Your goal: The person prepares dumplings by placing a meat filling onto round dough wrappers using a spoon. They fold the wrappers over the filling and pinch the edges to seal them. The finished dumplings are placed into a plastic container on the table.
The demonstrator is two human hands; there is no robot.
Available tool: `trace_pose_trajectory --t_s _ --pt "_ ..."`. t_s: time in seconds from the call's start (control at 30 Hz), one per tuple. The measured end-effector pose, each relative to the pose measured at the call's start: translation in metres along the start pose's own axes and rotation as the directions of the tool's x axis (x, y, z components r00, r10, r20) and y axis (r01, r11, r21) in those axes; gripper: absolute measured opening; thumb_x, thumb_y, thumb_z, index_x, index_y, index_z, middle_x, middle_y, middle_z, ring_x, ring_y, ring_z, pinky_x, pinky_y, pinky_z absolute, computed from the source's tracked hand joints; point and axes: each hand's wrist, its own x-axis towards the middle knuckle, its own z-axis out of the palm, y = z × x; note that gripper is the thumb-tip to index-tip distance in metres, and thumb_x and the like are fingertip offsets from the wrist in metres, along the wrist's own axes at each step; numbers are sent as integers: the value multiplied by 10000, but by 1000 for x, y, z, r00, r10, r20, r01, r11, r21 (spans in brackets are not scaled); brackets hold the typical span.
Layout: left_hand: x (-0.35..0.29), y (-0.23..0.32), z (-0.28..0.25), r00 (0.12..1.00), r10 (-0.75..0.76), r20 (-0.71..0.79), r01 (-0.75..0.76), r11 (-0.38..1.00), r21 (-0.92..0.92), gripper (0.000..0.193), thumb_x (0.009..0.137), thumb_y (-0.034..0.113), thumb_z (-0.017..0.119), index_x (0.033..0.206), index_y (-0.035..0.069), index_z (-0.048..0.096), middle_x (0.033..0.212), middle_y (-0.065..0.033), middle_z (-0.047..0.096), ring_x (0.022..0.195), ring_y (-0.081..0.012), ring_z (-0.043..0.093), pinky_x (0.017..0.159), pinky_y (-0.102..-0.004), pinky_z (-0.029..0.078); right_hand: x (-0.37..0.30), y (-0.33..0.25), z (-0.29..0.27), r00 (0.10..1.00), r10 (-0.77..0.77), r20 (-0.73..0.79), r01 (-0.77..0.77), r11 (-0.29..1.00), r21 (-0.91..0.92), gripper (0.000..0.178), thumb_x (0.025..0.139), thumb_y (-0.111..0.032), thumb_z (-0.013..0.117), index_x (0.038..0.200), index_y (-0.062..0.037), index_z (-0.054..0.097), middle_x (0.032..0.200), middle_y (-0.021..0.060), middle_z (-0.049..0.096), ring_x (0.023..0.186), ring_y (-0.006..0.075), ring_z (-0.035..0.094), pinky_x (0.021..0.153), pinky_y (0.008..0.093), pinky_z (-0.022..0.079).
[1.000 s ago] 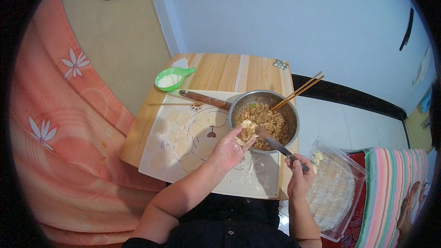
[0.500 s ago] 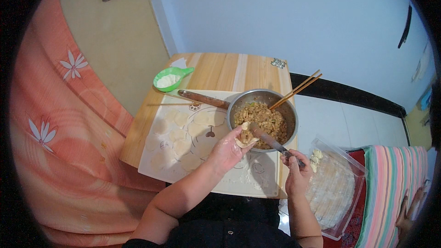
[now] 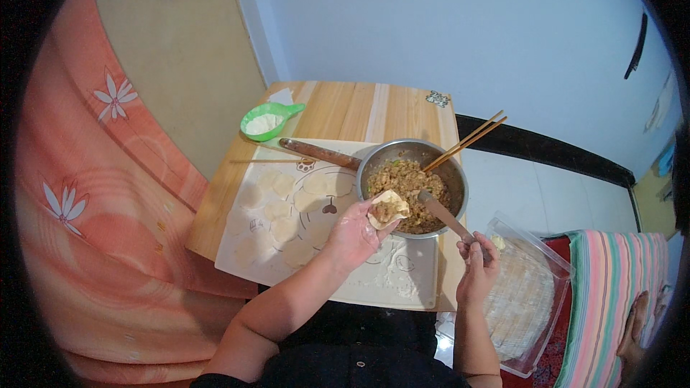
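My left hand (image 3: pixel 354 232) holds a round dumpling wrapper (image 3: pixel 389 209) with a lump of filling on it, over the near rim of a metal bowl (image 3: pixel 462 181). In my right hand (image 3: pixel 477 268) is a flat, narrow spatula-like tool (image 3: pixel 443 215), gripped by its handle, its blade over the brown minced filling (image 3: pixel 402 178) in the bowl. A pair of wooden chopsticks (image 3: pixel 471 138) stands in the filling, leaning out to the right. Several flat dough wrappers (image 3: pixel 284 229) lie on the white mat (image 3: pixel 345 293) to the left.
A rolling pin (image 3: pixel 316 150) lies against the bowl's left side. A green scoop of white flour (image 3: pixel 264 123) stands at the table's far left. Right of the wooden table (image 3: pixel 338 104) are a clear plastic tray (image 3: pixel 528 302) and a striped cloth (image 3: pixel 611 302). An orange curtain (image 3: pixel 108 208) hangs at left.
The tool has come away from the wrapper, moving right and up over the filling. The wrapper now lies more open and flat in my left hand.
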Motion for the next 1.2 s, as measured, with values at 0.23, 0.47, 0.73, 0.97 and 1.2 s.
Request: trace_pose_trajectory --t_s 0.23,0.47,0.73,0.97,1.2 --pt "-6 4 3 999 24 42 -26 998 58 398 914 91 393 1289 -42 393 1293 -180 487 1217 -297 469 1033 -436 407 9 -2 9 987 15 162 38 947 -320 200 908 -84 569 1066 36 587 958 121 643 869 185 639 805 290 512" --pt "1 10 5 999 28 19 -32 973 228 413 897 58 412 1303 -14 386 1288 -152 480 1205 -272 476 1029 -430 408 2 -18 21 996 -49 78 59 990 -131 183 911 -80 564 1052 34 588 960 118 645 874 191 638 813 306 516" --pt "4 1 4 1000 8 -10 -5 974 228 403 883 48 418 1279 -24 393 1288 -150 478 1197 -269 481 1038 -440 398 -12 -12 35 980 -68 188 107 973 -202 177 908 -62 560 1042 50 588 987 120 626 875 194 643 802 310 531" --pt "0 3 12 997 35 -75 -25 991 131 347 890 42 417 1230 -27 425 1262 -139 495 1183 -260 487 1040 -429 400 -13 -3 18 981 -87 173 130 958 -256 173 910 -45 545 1044 58 583 988 126 620 886 204 644 804 311 532" --pt "-1 4 10 994 98 -54 -93 990 104 344 911 61 393 1247 -13 412 1249 -124 498 1176 -241 487 1033 -407 404 -25 -13 20 957 -170 235 222 951 -217 179 914 -40 535 1063 52 574 988 129 618 882 219 645 807 318 529"
